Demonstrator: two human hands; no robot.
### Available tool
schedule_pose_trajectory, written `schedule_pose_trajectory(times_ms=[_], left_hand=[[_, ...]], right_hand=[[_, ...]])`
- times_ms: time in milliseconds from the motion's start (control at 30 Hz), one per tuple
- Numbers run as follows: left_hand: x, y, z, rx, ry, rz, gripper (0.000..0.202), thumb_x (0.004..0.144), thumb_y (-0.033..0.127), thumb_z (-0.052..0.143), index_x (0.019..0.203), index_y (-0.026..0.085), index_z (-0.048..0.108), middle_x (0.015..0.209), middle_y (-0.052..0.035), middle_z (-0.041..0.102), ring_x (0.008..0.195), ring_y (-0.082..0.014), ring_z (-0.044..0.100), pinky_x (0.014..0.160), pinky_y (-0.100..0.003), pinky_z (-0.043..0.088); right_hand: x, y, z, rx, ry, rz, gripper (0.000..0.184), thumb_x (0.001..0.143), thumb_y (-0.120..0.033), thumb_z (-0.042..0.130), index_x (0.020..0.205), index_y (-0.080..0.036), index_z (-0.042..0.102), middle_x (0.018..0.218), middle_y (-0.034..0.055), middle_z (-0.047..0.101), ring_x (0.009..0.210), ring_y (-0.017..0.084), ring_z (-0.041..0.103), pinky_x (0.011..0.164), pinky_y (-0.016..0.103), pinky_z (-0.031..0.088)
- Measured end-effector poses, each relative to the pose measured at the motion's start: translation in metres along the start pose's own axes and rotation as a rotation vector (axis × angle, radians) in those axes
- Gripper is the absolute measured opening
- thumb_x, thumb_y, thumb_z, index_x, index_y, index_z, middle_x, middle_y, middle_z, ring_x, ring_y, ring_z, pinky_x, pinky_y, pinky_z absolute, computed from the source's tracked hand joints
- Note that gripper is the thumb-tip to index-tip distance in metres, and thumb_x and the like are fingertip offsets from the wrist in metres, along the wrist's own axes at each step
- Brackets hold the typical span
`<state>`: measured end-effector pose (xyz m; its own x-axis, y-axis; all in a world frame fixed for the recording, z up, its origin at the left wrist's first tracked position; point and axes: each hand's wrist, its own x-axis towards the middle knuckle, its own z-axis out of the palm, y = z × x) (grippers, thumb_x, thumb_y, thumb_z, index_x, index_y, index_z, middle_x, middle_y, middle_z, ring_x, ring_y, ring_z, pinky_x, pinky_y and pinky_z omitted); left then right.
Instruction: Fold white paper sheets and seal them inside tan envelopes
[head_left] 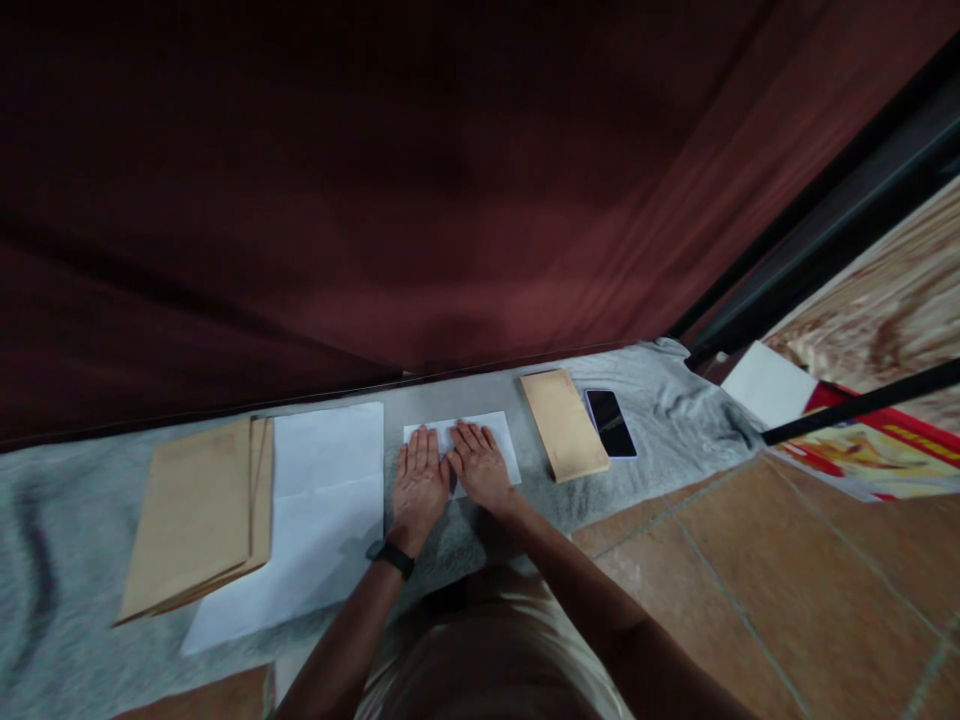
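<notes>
A small white sheet of paper (504,430), seemingly folded, lies flat on a grey cloth in front of me. My left hand (421,482) rests palm down on its left half, fingers stretched out. Beside it, my right hand (480,465) presses flat on the paper too, its fingers slightly spread. The thumbs almost meet in the middle. Both palms hide much of the sheet. To the left are larger white sheets (330,500) with a crease across them. A smaller brown envelope (566,425) or stack of them lies to the right of my right hand.
Large brown envelopes (199,510) overlap the white sheets on the left. A phone (611,423) with a dark screen touches the small envelope. The grey cloth (660,430) runs along a dark red curtain (450,200). Tiled floor (720,590) and a red-and-yellow printed box (885,440) are at right.
</notes>
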<state>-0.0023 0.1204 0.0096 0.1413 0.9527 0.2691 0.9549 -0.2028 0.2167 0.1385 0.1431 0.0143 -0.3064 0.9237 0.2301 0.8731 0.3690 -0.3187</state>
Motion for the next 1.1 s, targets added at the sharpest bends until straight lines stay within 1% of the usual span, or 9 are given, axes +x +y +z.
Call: schedule_pose_trajectory(times_ms=[167,433,667,800,900,967,1033,1100], left_hand=[[0.001,-0.001,0.005,0.002,0.019,-0.011,0.061,0.101,0.032,0.031,0.154,0.001,0.037,0.16,-0.0229,0.039,0.153,-0.0322,0.031,0.123,-0.054,0.027],[-0.001,-0.005,0.011,-0.029,0.042,-0.009,0.062,0.101,0.033,0.032,0.155,0.002,0.035,0.162,-0.0209,0.036,0.154,-0.0309,0.028,0.125,-0.053,0.025],[-0.001,-0.003,0.008,-0.031,0.036,-0.018,0.062,0.101,0.033,0.033,0.155,0.003,0.037,0.162,-0.0206,0.036,0.154,-0.0311,0.029,0.125,-0.053,0.025],[0.0,-0.002,0.005,-0.024,0.006,-0.037,0.061,0.101,0.032,0.034,0.155,0.005,0.037,0.162,-0.0198,0.036,0.154,-0.0299,0.027,0.125,-0.053,0.024],[0.004,0.003,0.002,-0.002,-0.016,-0.084,0.059,0.101,0.031,0.035,0.153,0.004,0.039,0.161,-0.022,0.037,0.154,-0.0312,0.028,0.124,-0.056,0.022],[0.007,0.012,0.001,0.009,-0.025,-0.098,0.058,0.101,0.03,0.035,0.152,0.003,0.04,0.161,-0.0238,0.037,0.154,-0.0321,0.028,0.125,-0.056,0.022],[0.011,0.023,0.002,-0.006,-0.048,-0.053,0.057,0.102,0.03,0.034,0.152,0.003,0.041,0.161,-0.0222,0.038,0.154,-0.0315,0.029,0.125,-0.053,0.023],[0.016,0.034,0.006,-0.044,-0.082,0.033,0.056,0.103,0.031,0.032,0.152,0.005,0.042,0.161,-0.0188,0.04,0.153,-0.0305,0.03,0.125,-0.052,0.024]], right_hand=[[0.002,0.007,0.0,-0.007,0.016,0.014,0.045,0.107,-0.033,0.044,0.147,-0.017,0.053,0.157,0.0085,0.048,0.145,0.026,0.044,0.122,0.047,0.029],[-0.003,0.024,0.002,-0.053,0.059,0.072,0.048,0.108,-0.035,0.04,0.15,-0.014,0.049,0.158,0.0107,0.047,0.146,0.028,0.042,0.122,0.047,0.031],[-0.017,0.043,0.0,-0.096,0.113,0.163,0.053,0.108,-0.036,0.038,0.153,-0.008,0.044,0.159,0.0149,0.043,0.148,0.028,0.039,0.122,0.046,0.029],[-0.02,0.047,0.0,-0.105,0.128,0.193,0.054,0.108,-0.036,0.036,0.154,-0.008,0.042,0.159,0.0158,0.044,0.148,0.028,0.039,0.122,0.047,0.029],[-0.02,0.047,0.0,-0.106,0.121,0.194,0.054,0.108,-0.035,0.037,0.154,-0.008,0.042,0.159,0.0161,0.043,0.148,0.028,0.039,0.122,0.047,0.029],[-0.02,0.046,0.0,-0.108,0.119,0.196,0.054,0.108,-0.036,0.037,0.154,-0.008,0.042,0.159,0.0164,0.043,0.149,0.028,0.038,0.123,0.047,0.028],[-0.02,0.045,0.0,-0.11,0.12,0.201,0.055,0.108,-0.036,0.038,0.154,-0.008,0.042,0.159,0.0168,0.043,0.149,0.028,0.038,0.123,0.047,0.027],[-0.021,0.045,-0.001,-0.113,0.12,0.203,0.055,0.107,-0.036,0.039,0.154,-0.008,0.042,0.158,0.017,0.044,0.149,0.029,0.038,0.123,0.047,0.026]])
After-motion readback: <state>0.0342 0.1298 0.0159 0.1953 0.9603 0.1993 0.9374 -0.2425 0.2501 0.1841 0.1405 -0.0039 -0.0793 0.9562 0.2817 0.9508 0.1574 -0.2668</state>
